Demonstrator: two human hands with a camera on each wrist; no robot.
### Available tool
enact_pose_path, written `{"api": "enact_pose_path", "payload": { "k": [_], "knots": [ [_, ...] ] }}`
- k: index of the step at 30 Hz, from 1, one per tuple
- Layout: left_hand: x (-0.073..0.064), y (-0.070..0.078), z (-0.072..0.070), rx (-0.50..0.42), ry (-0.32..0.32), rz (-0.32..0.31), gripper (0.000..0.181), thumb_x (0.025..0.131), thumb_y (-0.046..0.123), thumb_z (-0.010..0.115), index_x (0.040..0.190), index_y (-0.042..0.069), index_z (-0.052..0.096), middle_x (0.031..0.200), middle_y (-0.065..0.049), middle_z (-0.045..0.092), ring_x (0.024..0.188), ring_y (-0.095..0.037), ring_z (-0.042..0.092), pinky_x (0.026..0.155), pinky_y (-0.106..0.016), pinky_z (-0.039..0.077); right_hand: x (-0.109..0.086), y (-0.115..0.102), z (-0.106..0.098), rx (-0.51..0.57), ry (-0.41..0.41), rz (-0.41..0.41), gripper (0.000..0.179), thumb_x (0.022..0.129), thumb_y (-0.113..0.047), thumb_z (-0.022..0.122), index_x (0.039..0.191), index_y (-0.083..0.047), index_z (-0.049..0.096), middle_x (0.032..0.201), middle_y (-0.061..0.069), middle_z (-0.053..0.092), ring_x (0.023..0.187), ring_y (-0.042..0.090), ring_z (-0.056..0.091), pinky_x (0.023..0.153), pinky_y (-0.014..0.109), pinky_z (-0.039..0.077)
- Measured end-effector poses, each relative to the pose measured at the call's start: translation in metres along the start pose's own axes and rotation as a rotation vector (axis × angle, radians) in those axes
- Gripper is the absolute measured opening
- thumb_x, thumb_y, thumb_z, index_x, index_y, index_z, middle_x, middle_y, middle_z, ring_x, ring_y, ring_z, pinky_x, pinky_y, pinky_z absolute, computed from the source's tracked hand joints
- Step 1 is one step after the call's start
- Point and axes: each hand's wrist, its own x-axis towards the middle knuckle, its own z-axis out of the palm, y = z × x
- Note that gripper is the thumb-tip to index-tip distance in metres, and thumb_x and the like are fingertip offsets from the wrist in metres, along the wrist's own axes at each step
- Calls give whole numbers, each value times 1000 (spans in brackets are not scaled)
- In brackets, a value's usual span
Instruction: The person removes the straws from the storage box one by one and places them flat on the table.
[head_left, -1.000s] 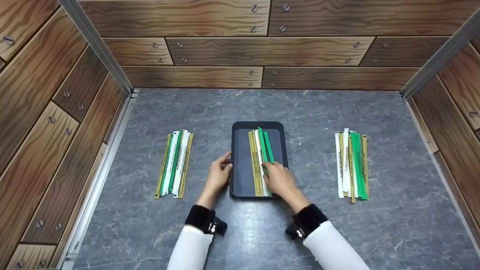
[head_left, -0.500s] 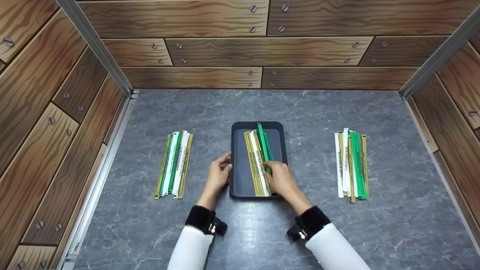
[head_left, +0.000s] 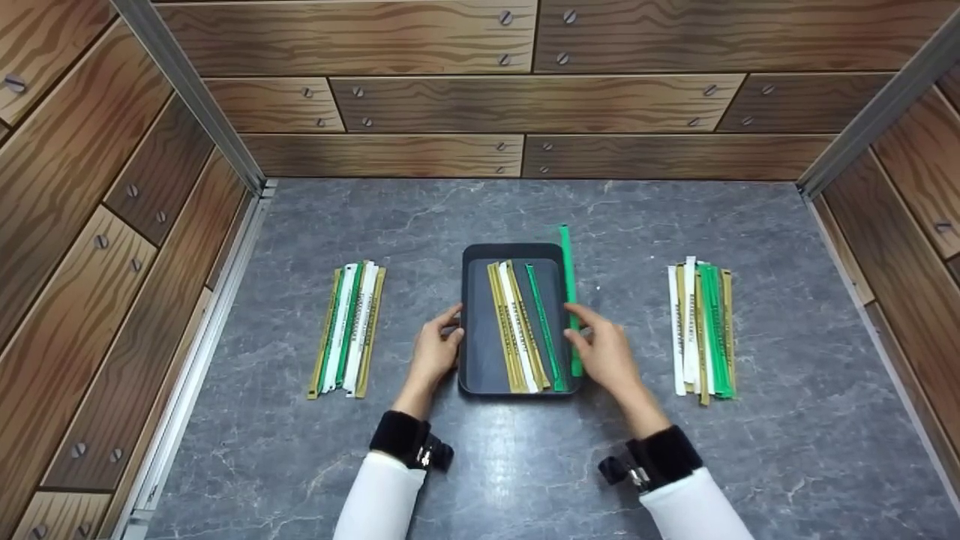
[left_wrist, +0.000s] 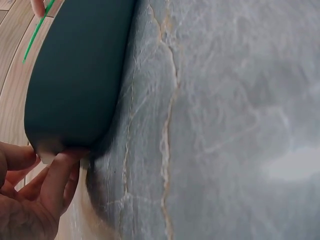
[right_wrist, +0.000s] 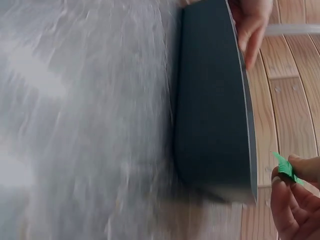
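Note:
A dark rectangular tray (head_left: 484, 360) lies in the middle, holding several long, thin stick packets: gold ones, a white stick packet (head_left: 519, 330) and a green one (head_left: 544, 322) leaning at its right. My left hand (head_left: 435, 349) holds the tray's left wall, thumb and bent fingers against it. Beyond the tray's right wall, my right hand (head_left: 609, 356) pinches another green stick packet (head_left: 568, 259) between thumb and fingers. It runs lengthwise along the rim, its far end past the tray. The right wrist view shows the held packet (right_wrist: 286, 168) end-on, beside the tray's wall.
A row of green, white and gold stick packets (head_left: 349, 326) lies on the grey marbled surface (head_left: 420, 217) at the left. Another bunch of packets (head_left: 701, 330) lies at the right. Wood-patterned panels (head_left: 435, 103) enclose the back and both sides.
My right hand has lifted a green stick packet off the row in the tray and carried it right, past the tray's right wall. My left hand has stayed at the left wall.

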Motion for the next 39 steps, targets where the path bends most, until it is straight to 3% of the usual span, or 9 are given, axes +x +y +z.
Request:
{"api": "enact_pose_path", "payload": {
  "k": [7, 15, 20, 23, 28, 35, 39],
  "knots": [
    [-1, 1, -1, 25, -13, 15, 45, 95, -2, 59, 139, 8, 57, 120, -18, 65, 102, -30, 66, 84, -39, 53, -8, 21, -29, -24, 66, 87, 55, 89, -3, 70, 141, -1, 51, 95, 19, 66, 70, 26, 66, 56, 35, 54],
    [-1, 3, -1, 52, -15, 7, 45, 95, -3, 57, 139, 7, 56, 120, -18, 65, 96, -29, 67, 80, -38, 54, -18, 47, -62, -102, 143, 177, 47, 91, -4, 69, 135, 6, 54, 101, 26, 66, 79, 36, 67, 64, 45, 56],
    [0, 4, 0, 58, -4, 8, 45, 94, -4, 57, 138, 7, 57, 120, -18, 65, 99, -29, 66, 83, -38, 54, -27, 62, -81, -220, 186, 267, 47, 92, -10, 69, 135, 2, 56, 104, 25, 68, 67, 31, 65, 55, 40, 48],
    [0, 4, 0, 58, -5, 11, 45, 94, -4, 57, 138, 7, 57, 120, -18, 65, 100, -30, 66, 83, -39, 54, -31, 69, -93, -281, 181, 340, 47, 93, -14, 67, 136, 1, 55, 107, 24, 68, 67, 32, 64, 53, 41, 45],
    [0, 2, 0, 57, -4, 28, 45, 93, -4, 58, 137, 6, 58, 119, -19, 65, 99, -30, 67, 83, -40, 54, -35, 78, -107, -329, 175, 427, 47, 95, -18, 65, 136, 1, 55, 110, 21, 68, 80, 38, 67, 61, 48, 49],
    [0, 2, -1, 57, -3, 30, 45, 93, -3, 59, 137, 6, 58, 118, -18, 65, 97, -30, 66, 83, -40, 53, -36, 89, -112, -332, 144, 492, 43, 97, -20, 61, 135, 0, 56, 106, 20, 68, 64, 30, 63, 46, 36, 43],
    [0, 4, -1, 56, -5, 25, 45, 94, -2, 59, 138, 7, 58, 119, -18, 65, 98, -29, 66, 82, -40, 53, -35, 95, -114, -336, 111, 533, 45, 98, -21, 59, 138, -1, 54, 106, 19, 67, 64, 25, 62, 46, 34, 43]
  ]
}}
